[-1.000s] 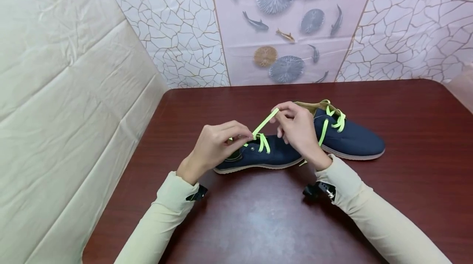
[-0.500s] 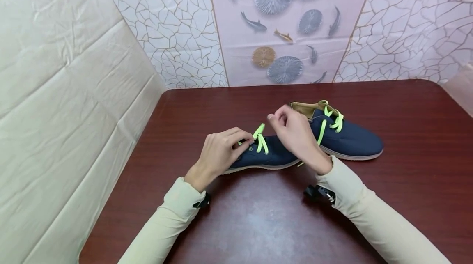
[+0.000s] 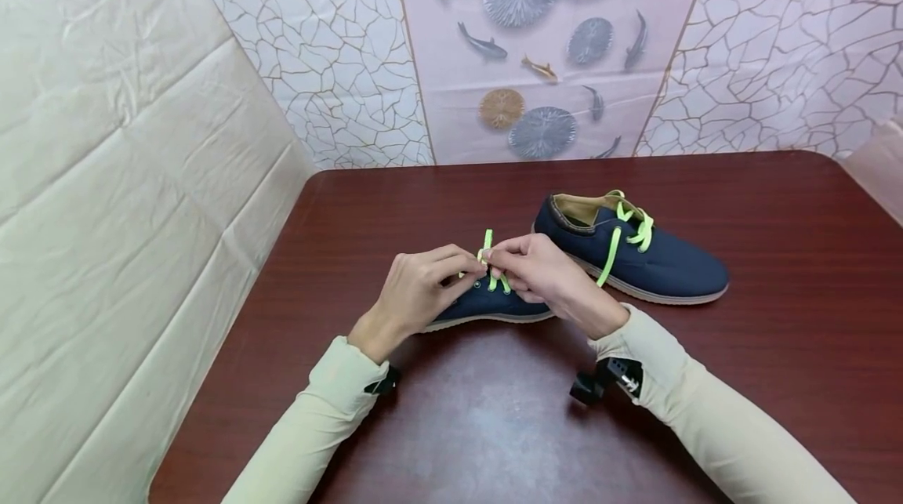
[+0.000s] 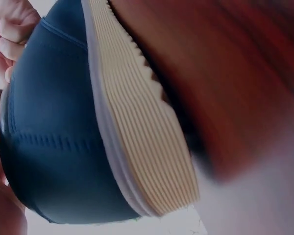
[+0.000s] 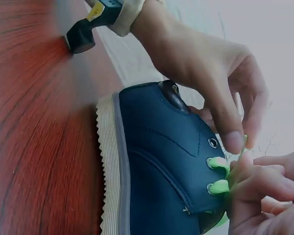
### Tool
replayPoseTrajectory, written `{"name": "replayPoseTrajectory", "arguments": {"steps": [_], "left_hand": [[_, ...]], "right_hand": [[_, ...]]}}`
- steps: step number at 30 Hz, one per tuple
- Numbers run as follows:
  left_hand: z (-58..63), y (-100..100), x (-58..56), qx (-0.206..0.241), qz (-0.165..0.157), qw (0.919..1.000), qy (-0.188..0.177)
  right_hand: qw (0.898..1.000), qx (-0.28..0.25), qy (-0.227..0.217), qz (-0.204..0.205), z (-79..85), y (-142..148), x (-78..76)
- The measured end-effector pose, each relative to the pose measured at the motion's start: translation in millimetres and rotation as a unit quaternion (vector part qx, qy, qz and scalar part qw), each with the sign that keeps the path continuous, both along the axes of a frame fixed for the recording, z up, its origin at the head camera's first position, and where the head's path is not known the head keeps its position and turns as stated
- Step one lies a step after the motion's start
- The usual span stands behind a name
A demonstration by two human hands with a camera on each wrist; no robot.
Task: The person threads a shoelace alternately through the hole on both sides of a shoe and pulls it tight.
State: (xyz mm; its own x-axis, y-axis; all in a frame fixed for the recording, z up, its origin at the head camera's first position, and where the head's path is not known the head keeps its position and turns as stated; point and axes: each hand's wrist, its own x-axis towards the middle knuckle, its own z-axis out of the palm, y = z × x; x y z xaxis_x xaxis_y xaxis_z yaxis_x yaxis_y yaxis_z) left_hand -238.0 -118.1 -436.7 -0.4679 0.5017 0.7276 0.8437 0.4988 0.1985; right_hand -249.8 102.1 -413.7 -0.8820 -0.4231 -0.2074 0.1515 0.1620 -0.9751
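Observation:
A navy blue shoe (image 3: 502,306) with a pale ribbed sole stands between my hands, its heel end partly hidden by the left one. Bright green shoelace (image 3: 488,239) runs through its eyelets, one piece sticking up above the fingers. My left hand (image 3: 418,286) pinches the lace between thumb and fingertips, plain in the right wrist view. Curled at the same spot, my right hand (image 3: 546,275) has thumb and forefinger on the lace, close to the left fingertips. In the left wrist view, the shoe's heel (image 4: 54,161) hides most of both hands.
A second navy shoe (image 3: 670,265), with green laces tied through it, stands to the right and farther back. Both shoes are on a dark red wooden table (image 3: 395,206). Patterned cloth (image 3: 546,57) hangs behind, and pale cloth (image 3: 141,253) lines the left side.
A second ago the right hand held a lace end stretched up and right. It then came off the lace and has now moved down left to the left fingertips.

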Motion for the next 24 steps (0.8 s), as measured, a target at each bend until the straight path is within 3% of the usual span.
{"name": "replayPoseTrajectory", "arguments": {"steps": [4,7,10,12,15,17,24], "left_hand": [[6.6,-6.9,-0.1,-0.038,0.016,0.9963,-0.076],[11.8,-12.9,-0.4,-0.077,0.046,0.9845,-0.151],[14.2,-18.8,-1.0,-0.111,0.053,0.9707,-0.207],[14.3,-21.9,-1.7,-0.120,0.041,0.9653,-0.228],[13.7,-24.7,-3.2,-0.115,0.013,0.9617,-0.248],[13.3,-25.2,-4.0,-0.108,-0.008,0.9612,-0.254],[10.9,-25.0,-5.4,-0.090,-0.065,0.9699,-0.217]], "right_hand": [[0.999,0.011,0.034,-0.010,-1.2,-2.7,-0.4],[0.994,0.045,0.096,-0.020,-1.5,-5.5,0.8],[0.978,0.100,0.178,-0.029,-3.1,-8.2,1.7],[0.962,0.137,0.234,-0.033,-4.7,-9.6,2.2],[0.939,0.169,0.297,-0.031,-6.2,-11.4,3.4],[0.930,0.173,0.324,-0.027,-6.8,-12.1,4.7],[0.924,0.171,0.341,-0.013,-7.9,-12.7,7.1]]}}
